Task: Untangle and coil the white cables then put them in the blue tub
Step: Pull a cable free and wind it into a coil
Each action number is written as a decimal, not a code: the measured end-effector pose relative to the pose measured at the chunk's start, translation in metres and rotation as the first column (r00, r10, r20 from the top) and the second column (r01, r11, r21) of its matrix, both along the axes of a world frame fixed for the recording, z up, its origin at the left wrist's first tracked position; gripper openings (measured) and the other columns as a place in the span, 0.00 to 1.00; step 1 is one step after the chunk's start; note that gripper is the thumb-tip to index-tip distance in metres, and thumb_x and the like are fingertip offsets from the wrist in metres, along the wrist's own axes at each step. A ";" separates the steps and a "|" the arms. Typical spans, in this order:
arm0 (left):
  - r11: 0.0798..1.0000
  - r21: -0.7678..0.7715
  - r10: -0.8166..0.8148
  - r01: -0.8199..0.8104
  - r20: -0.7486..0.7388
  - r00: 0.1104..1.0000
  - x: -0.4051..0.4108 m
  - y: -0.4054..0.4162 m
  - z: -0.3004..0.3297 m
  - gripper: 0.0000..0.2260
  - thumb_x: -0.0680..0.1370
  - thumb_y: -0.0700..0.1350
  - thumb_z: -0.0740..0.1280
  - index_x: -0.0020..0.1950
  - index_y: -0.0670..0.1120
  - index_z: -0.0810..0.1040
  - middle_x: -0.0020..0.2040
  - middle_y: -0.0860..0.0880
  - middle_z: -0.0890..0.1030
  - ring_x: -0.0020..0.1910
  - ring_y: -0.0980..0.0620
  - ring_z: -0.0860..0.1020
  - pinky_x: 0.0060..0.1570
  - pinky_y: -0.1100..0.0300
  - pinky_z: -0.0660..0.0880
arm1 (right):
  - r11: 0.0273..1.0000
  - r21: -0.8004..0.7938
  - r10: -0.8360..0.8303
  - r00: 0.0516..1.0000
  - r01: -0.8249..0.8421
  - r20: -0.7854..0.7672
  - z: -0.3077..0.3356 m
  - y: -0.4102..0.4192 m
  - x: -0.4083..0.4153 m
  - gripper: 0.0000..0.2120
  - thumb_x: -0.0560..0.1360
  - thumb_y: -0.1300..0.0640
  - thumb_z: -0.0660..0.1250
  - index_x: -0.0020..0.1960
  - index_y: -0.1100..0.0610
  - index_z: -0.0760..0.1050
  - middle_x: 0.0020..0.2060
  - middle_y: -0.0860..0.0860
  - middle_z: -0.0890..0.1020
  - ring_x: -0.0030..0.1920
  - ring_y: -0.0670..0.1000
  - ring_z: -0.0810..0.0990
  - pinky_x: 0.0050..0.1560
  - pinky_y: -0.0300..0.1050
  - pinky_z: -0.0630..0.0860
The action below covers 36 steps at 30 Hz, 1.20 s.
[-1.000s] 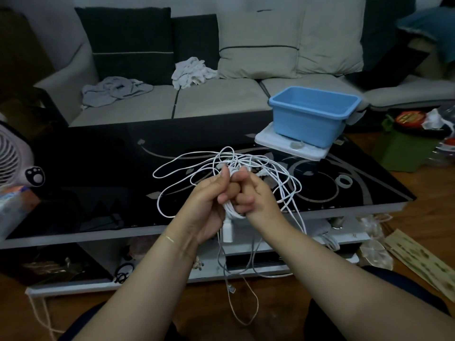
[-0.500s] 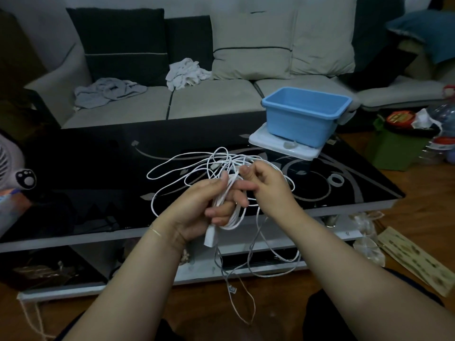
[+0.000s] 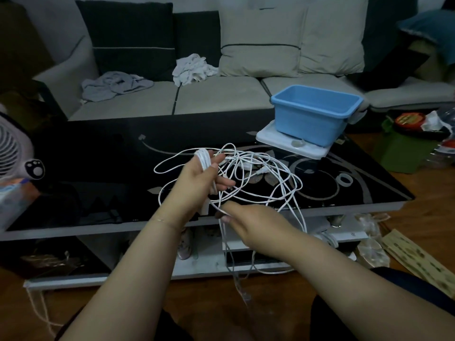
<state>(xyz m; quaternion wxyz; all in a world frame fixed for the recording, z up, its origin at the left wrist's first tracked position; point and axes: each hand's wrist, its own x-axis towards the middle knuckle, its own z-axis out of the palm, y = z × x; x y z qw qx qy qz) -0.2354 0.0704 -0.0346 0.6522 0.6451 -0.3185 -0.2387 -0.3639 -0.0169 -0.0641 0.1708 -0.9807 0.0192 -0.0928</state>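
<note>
Left hand (image 3: 200,179): raised over the table's near edge, palm turned up toward the camera, forearm running in from 7 o'clock. Several turns of cable are wound round its fingers (image 3: 222,183), which are loosely bent; the thumb points toward 1 o'clock. Grip: holding the wound bundle.
Plug (image 3: 204,207): white end piece hanging from the bundle, just below the left palm.
Right hand (image 3: 253,221): lower than the left, at its 5 o'clock, back of the hand up, forearm entering from 4 o'clock. Thumb and forefinger meet narrowly at 9 o'clock of the hand, pinching one strand.
Cables (image 3: 256,173): white, a loose tangle spread on the table at 3 o'clock of the left hand; strands run down off the edge and past the right hand to the floor.
Tub (image 3: 314,114): blue, upright, at 2 o'clock of the tangle and apart from it, standing on a white lid (image 3: 290,143) at the far right of the table.
Table (image 3: 98,173): black glass with pale swirl pattern.
Sofa (image 3: 221,94): behind the table, at 12 o'clock, with cushions and crumpled cloths.
Fan (image 3: 12,153): white, at the left edge, 9 o'clock.
</note>
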 end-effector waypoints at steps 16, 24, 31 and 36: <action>0.805 0.455 -0.506 0.380 0.192 0.841 -0.023 -0.001 -0.004 0.25 0.77 0.56 0.64 0.51 0.31 0.73 0.26 0.47 0.67 0.21 0.53 0.66 0.23 0.64 0.63 | 0.881 0.330 -0.378 0.924 0.338 0.062 0.033 -0.057 -0.007 0.25 0.64 0.36 0.71 0.29 0.55 0.66 0.24 0.46 0.69 0.28 0.46 0.67 0.31 0.44 0.63; 0.835 -0.227 -0.550 0.502 -0.313 0.774 -0.020 0.001 -0.001 0.21 0.79 0.53 0.56 0.56 0.37 0.79 0.24 0.53 0.66 0.16 0.61 0.59 0.18 0.70 0.56 | 0.624 0.772 -0.289 0.954 0.124 0.079 0.020 -0.076 0.004 0.17 0.73 0.42 0.63 0.35 0.54 0.70 0.25 0.47 0.69 0.25 0.43 0.64 0.28 0.41 0.60; 0.874 -0.467 -0.393 0.135 -0.515 0.761 -0.010 0.005 0.010 0.21 0.81 0.47 0.49 0.56 0.35 0.76 0.48 0.43 0.84 0.19 0.60 0.63 0.21 0.69 0.61 | 0.901 0.355 -0.241 0.968 0.250 -0.070 0.001 -0.046 0.006 0.11 0.81 0.47 0.54 0.50 0.50 0.73 0.38 0.50 0.79 0.39 0.52 0.77 0.47 0.53 0.76; 0.962 -0.272 -0.083 -0.018 -0.359 0.930 -0.002 0.002 0.002 0.21 0.84 0.50 0.49 0.64 0.35 0.69 0.57 0.44 0.83 0.24 0.57 0.70 0.27 0.68 0.69 | 0.991 0.110 -0.044 0.967 0.074 -0.251 0.004 -0.015 -0.005 0.22 0.82 0.46 0.52 0.74 0.37 0.52 0.40 0.46 0.77 0.36 0.47 0.72 0.42 0.46 0.73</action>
